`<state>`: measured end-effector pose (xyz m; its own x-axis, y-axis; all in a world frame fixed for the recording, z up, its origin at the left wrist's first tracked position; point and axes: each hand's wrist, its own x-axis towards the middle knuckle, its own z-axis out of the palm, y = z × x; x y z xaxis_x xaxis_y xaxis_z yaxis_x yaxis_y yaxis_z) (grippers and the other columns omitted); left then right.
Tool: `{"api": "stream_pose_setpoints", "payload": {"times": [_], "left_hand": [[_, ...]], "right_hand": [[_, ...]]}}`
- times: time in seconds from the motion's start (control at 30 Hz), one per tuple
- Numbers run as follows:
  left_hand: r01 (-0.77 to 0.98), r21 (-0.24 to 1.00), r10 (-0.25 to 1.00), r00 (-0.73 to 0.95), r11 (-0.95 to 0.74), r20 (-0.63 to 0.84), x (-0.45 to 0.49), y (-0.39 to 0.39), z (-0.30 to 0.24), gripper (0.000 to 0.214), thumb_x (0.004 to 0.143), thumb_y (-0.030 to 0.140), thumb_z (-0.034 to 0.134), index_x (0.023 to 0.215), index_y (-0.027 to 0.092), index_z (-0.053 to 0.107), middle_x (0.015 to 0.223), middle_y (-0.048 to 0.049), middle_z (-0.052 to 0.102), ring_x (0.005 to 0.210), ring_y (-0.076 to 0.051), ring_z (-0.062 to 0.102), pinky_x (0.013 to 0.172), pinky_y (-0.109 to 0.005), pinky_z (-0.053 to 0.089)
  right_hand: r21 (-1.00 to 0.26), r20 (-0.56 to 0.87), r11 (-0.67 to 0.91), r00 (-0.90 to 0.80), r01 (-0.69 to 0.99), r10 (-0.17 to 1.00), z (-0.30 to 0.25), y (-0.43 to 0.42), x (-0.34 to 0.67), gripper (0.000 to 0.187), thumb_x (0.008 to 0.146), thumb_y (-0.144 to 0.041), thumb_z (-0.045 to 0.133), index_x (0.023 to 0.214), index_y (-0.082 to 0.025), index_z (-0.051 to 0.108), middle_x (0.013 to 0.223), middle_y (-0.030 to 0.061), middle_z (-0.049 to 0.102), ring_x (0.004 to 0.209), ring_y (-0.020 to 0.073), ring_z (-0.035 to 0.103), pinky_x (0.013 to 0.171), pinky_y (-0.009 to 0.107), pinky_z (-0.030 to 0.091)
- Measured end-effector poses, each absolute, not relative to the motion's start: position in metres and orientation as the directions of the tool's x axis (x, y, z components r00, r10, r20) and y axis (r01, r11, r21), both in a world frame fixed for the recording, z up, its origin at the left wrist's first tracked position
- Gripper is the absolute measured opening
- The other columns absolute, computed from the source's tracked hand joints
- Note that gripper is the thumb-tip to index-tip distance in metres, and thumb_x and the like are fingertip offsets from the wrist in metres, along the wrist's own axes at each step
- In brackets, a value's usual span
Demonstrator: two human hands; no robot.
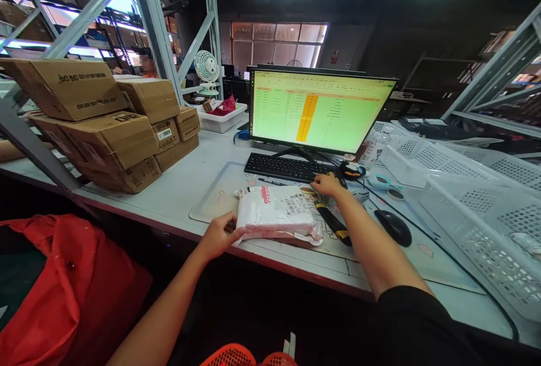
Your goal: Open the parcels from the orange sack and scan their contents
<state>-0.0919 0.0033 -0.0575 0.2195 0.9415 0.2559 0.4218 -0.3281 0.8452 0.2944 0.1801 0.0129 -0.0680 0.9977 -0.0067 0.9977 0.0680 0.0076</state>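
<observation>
A white plastic mailer parcel with printed labels lies on the white desk near its front edge. My left hand rests against the parcel's left end, fingers curled on its edge. My right hand reaches past the parcel to the right end of the black keyboard, fingers bent down on the keys. A black and yellow tool lies just right of the parcel, under my right forearm. The monitor behind the keyboard shows a green and orange spreadsheet.
Stacked cardboard boxes fill the desk's left side. White mesh baskets crowd the right. A black mouse, tape rolls and a cable lie right of the keyboard. A red bag sits low on the left. A small fan stands behind.
</observation>
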Motion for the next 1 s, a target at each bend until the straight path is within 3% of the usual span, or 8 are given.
{"api": "stream_pose_setpoints", "payload": {"times": [0.13,0.23,0.37,0.47,0.6,0.77,0.87,1.0], "left_hand": [[0.640,0.687,0.938,0.206,-0.345,0.279,-0.081,-0.011,-0.053,0.040,0.088,0.059,0.067,0.091,0.020,0.063,0.090,-0.0061,0.069,0.083,-0.025,0.065,0.074,-0.035,0.052],[0.779,0.472,0.866,0.175,-0.413,0.468,-0.076,-0.019,-0.050,0.022,0.095,0.041,0.063,0.094,0.020,0.064,0.100,-0.0100,0.070,0.095,-0.029,0.065,0.083,-0.043,0.055],[0.788,0.208,0.540,0.180,-0.580,0.822,-0.083,-0.015,-0.030,0.016,0.098,0.024,0.055,0.087,0.019,0.065,0.135,-0.0166,0.063,0.132,-0.034,0.054,0.108,-0.052,0.048],[0.678,0.093,0.383,0.292,-0.729,0.877,-0.095,-0.002,0.003,0.020,0.101,0.026,0.049,0.088,0.020,0.063,0.129,-0.0152,0.068,0.130,-0.029,0.058,0.106,-0.044,0.050],[0.730,0.250,0.510,0.155,-0.637,0.846,-0.100,0.026,0.049,0.037,0.104,0.039,0.041,0.075,0.021,0.056,0.070,-0.0044,0.064,0.067,-0.018,0.061,0.066,-0.030,0.044],[0.662,0.705,0.794,-0.275,-0.253,0.543,-0.088,0.069,0.062,0.046,0.104,0.037,0.037,0.061,0.021,0.045,0.061,-0.0020,0.053,0.061,-0.017,0.047,0.060,-0.030,0.029],[0.556,0.829,0.903,-0.321,-0.063,0.284,-0.083,0.085,0.041,0.047,0.102,0.033,0.040,0.057,0.021,0.046,0.059,-0.0024,0.053,0.065,-0.018,0.050,0.061,-0.029,0.031],[0.543,0.839,0.908,-0.365,0.031,0.203,-0.077,0.090,0.016,0.047,0.101,0.031,0.041,0.056,0.020,0.050,0.058,-0.0030,0.054,0.068,-0.019,0.054,0.064,-0.028,0.034]], "right_hand": [[0.003,-0.034,0.026,-0.026,1.000,0.999,0.031,0.172,0.282,0.028,0.091,-0.036,0.058,0.093,-0.018,0.079,0.113,0.0160,0.073,0.124,0.0384,0.053,0.102,0.048,0.042],[-0.010,-0.012,0.055,-0.055,0.998,0.998,0.041,0.149,0.278,0.028,0.094,-0.030,0.052,0.100,-0.016,0.076,0.107,0.0154,0.074,0.113,0.0323,0.061,0.094,0.039,0.045],[-0.029,-0.025,0.110,-0.111,0.993,0.994,0.030,0.085,0.282,0.028,0.099,-0.032,0.051,0.109,-0.016,0.072,0.110,0.0131,0.074,0.099,0.0254,0.067,0.084,0.032,0.046],[-0.004,-0.024,0.105,-0.105,0.994,0.994,0.010,0.035,0.286,0.037,0.097,-0.032,0.057,0.129,-0.014,0.066,0.126,0.0168,0.070,0.114,0.0302,0.065,0.090,0.036,0.049],[0.051,-0.013,-0.010,0.011,0.999,1.000,-0.004,0.004,0.293,0.052,0.099,-0.027,0.051,0.148,-0.007,0.052,0.135,0.0233,0.063,0.123,0.0355,0.061,0.099,0.044,0.049],[-0.257,0.138,-0.069,0.107,0.964,0.985,0.017,-0.004,0.299,0.049,0.099,-0.027,0.039,0.141,-0.009,0.060,0.115,0.0191,0.072,0.102,0.0319,0.069,0.090,0.042,0.053],[-0.483,0.383,0.173,0.030,0.858,0.923,0.044,-0.021,0.278,0.048,0.101,-0.038,0.039,0.138,-0.019,0.063,0.096,0.0096,0.074,0.083,0.0271,0.070,0.079,0.039,0.056],[-0.473,0.489,0.547,-0.310,0.691,0.815,0.074,-0.042,0.211,0.042,0.102,-0.039,0.043,0.133,-0.025,0.068,0.103,0.0070,0.076,0.088,0.0253,0.072,0.084,0.040,0.058]]}}
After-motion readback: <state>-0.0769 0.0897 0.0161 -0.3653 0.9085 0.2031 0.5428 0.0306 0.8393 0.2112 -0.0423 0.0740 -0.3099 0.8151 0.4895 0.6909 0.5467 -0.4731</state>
